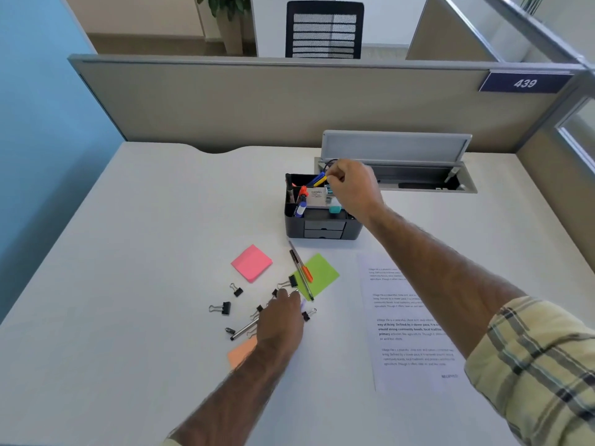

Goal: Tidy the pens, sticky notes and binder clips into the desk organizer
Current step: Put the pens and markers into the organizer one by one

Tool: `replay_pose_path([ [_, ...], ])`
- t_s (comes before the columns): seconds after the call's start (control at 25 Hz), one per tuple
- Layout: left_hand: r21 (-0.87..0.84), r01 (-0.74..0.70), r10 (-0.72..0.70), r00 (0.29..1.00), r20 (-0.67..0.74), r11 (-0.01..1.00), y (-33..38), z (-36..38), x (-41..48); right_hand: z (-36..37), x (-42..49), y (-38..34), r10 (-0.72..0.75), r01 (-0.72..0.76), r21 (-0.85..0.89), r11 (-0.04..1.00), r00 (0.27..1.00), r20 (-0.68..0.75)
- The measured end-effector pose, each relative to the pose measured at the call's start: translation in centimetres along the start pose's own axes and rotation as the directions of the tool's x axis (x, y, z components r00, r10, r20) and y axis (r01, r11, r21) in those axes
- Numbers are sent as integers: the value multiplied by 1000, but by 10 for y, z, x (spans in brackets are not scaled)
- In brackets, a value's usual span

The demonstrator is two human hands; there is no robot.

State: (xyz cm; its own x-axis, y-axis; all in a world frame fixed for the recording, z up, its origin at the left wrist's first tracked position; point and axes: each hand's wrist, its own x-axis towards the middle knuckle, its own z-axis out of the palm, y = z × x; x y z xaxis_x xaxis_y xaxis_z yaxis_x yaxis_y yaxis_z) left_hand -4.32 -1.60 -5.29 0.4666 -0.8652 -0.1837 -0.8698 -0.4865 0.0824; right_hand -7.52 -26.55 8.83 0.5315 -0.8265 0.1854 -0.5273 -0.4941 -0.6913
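Nearest me, a pale orange sticky-note pad [240, 354] is lying half under my left forearm. Just beyond it a slim silver metal pen [246, 329] is running under my left hand [283, 320]. That hand is hovering low, back up, over the scatter of small black binder clips [225, 308]. Its fingertips are pointing down among them but are hidden from me, so I cannot tell whether they are pinching anything. To my right a printed white sheet of paper [409, 320] is lying flat on the white desk [145, 236]. Further out, a lime green square sticky-note pad [322, 273] is carrying two thin pens [299, 267] across it, one orange-capped, and a pink square sticky-note pad [251, 263] is sitting apart to its left. Beyond those, the black plastic desk organizer [322, 231] is standing with markers already upright in its left compartments. My right hand [352, 185] is reaching over its back, thumb and fingers pinching a yellow-and-blue pen [318, 180] that is angling down toward a rear compartment.

I am judging this to be the pen-stowing step, early on: all three pads, the clips and three pens are lying outside. Next I am going to need my right hand to let the pen drop in and my left to close on a clip or the silver pen.
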Motion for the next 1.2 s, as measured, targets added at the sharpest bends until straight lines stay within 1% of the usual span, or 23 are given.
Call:
replay_pose_path([
  [0.12, -49, 16, -16, 1000, 2, 999, -1, 3, 5, 7, -23, 4, 19, -18, -26, 1000, 997, 69],
  [0.2, -88, 22, -22, 1000, 0, 996, 0, 3, 7, 24, -51, 11, 92, -75, -92, 993, 976, 197],
  [0.28, -108, 11, -12, 1000, -9, 994, 2, 2, 10, 49, -84, 20, 198, -132, -207, 969, 921, 336],
  [0.32, -119, 5, -6, 1000, -10, 993, 3, 2, 12, 61, -99, 24, 244, -151, -256, 955, 892, 381],
  [0.4, -159, 11, -12, 1000, -2, 987, 3, 2, 14, 76, -121, 30, 303, -181, -300, 937, 849, 434],
  [0.48, -181, 30, -29, 1000, 9, 983, 2, 2, 15, 83, -130, 34, 322, -194, -307, 932, 832, 451],
  [0.6, -165, 35, -30, 999, 34, 986, 0, 4, 13, 86, -132, 37, 330, -202, -311, 929, 833, 444],
  [0.8, -67, 24, -21, 998, 56, 997, 5, 5, 12, 84, -129, 35, 335, -226, -289, 930, 846, 415],
  [0.88, -67, 34, -29, 997, 66, 997, 6, 7, 12, 83, -129, 34, 339, -240, -274, 931, 848, 408],
  [1.04, -148, 83, -63, 989, 133, 986, 5, 3, 14, 83, -132, 33, 333, -256, -233, 938, 849, 411],
  [1.12, -248, 140, -98, 980, 173, 959, 2, -2, 15, 81, -135, 31, 325, -270, -189, 944, 853, 407],
  [1.2, -384, 246, -176, 962, 210, 890, -8, -13, 21, 79, -137, 28, 300, -269, -133, 954, 866, 400],
])
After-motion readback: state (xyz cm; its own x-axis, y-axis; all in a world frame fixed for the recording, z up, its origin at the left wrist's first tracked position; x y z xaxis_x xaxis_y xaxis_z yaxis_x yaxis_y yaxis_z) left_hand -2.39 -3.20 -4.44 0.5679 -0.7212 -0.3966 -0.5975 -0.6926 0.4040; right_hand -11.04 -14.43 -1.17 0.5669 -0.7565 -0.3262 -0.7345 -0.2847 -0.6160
